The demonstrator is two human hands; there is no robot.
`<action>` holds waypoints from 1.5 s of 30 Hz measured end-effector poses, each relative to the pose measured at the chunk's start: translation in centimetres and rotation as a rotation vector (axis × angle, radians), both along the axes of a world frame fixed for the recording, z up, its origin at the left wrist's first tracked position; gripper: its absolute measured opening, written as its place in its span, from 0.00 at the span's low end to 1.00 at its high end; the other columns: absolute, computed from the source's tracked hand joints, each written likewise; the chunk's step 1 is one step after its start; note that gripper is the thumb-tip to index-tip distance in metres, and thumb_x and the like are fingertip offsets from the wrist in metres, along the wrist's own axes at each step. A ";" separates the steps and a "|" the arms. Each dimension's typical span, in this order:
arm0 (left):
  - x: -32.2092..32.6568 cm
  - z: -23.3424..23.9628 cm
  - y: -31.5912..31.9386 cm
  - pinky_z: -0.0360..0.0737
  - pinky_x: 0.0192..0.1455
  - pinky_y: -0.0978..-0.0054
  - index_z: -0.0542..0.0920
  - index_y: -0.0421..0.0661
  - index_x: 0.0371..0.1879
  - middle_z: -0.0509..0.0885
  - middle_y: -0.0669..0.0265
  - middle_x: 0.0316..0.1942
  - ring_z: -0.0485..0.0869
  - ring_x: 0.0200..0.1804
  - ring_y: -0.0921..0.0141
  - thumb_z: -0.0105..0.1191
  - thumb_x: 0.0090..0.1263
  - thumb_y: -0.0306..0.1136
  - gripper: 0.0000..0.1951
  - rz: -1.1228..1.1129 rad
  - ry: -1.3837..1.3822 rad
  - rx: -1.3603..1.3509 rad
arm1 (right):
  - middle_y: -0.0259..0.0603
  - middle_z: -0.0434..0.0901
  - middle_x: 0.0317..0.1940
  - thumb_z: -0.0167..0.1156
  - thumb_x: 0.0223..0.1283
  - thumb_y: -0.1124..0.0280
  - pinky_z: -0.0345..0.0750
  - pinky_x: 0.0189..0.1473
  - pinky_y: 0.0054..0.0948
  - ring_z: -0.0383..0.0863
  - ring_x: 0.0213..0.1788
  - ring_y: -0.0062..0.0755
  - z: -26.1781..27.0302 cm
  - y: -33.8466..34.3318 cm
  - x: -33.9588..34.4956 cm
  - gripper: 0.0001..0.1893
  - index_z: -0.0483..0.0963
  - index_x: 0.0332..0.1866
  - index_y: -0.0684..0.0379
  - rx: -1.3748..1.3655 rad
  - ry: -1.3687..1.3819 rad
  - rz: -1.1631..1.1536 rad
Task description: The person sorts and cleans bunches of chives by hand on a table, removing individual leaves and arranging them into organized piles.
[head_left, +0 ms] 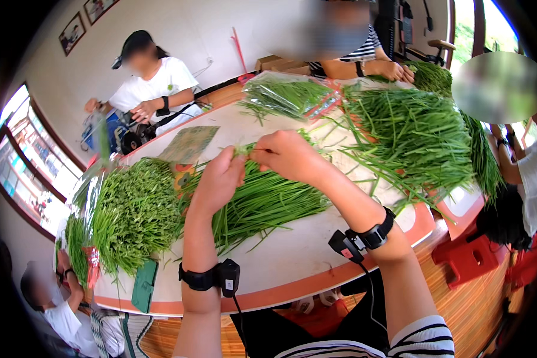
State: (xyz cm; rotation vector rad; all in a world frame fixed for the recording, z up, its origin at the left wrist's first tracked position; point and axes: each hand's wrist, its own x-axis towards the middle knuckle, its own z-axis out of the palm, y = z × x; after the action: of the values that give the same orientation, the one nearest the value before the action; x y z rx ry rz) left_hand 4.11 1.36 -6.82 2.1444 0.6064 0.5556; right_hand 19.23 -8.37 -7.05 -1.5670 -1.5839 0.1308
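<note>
Both my hands are raised close together above the middle of the table (304,264). Pale tips of a small bunch of green stalks (240,150) show between the fingers of my left hand (221,179). My right hand (286,154) pinches right beside those tips, its fingers curled and partly hiding the bunch. A thin reddish strand by the right fingers is too small to identify. Below both hands lies a pile of long green stalks resembling garlic chives (268,201). A dense heap of stalks with budded tips (134,206) is left of my left hand.
A large leafy-stalk pile (416,134) covers the right side. A clear plastic bag of stalks (291,94) lies at the back, a flat patterned sheet (190,143) nearer. A green phone-like case (144,286) sits at the front edge. Several people work around; red stools (470,257) stand right.
</note>
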 end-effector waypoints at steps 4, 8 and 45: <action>-0.1 -0.9 0.5 0.72 0.33 0.60 0.69 0.38 0.33 0.75 0.52 0.22 0.76 0.28 0.54 0.45 0.70 0.39 0.14 -0.086 -0.008 0.219 | 0.45 0.78 0.19 0.57 0.56 0.62 0.75 0.30 0.37 0.80 0.24 0.44 -0.1 0.0 0.3 0.13 0.77 0.25 0.62 -0.057 0.014 -0.055; -1.6 -0.1 0.0 0.72 0.29 0.68 0.71 0.41 0.37 0.74 0.58 0.23 0.75 0.26 0.70 0.45 0.71 0.40 0.13 -0.091 0.096 0.316 | 0.32 0.77 0.18 0.57 0.61 0.65 0.68 0.21 0.18 0.74 0.20 0.15 0.0 -0.5 -0.4 0.12 0.76 0.31 0.65 -0.121 0.255 0.049; -37.6 -5.3 1.8 0.70 0.58 0.65 0.72 0.44 0.56 0.77 0.52 0.49 0.75 0.54 0.56 0.63 0.49 0.56 0.38 0.761 0.684 0.174 | 0.44 0.81 0.24 0.60 0.54 0.62 0.74 0.30 0.28 0.79 0.25 0.33 -1.7 0.2 -4.5 0.13 0.79 0.34 0.63 -0.443 0.054 0.369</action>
State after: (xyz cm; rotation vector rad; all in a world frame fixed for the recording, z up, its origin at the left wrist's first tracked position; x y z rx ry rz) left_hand -33.49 3.15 -12.17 2.2075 1.8473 0.2403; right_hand 14.73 -8.14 -8.76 -1.5550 -1.8737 0.7636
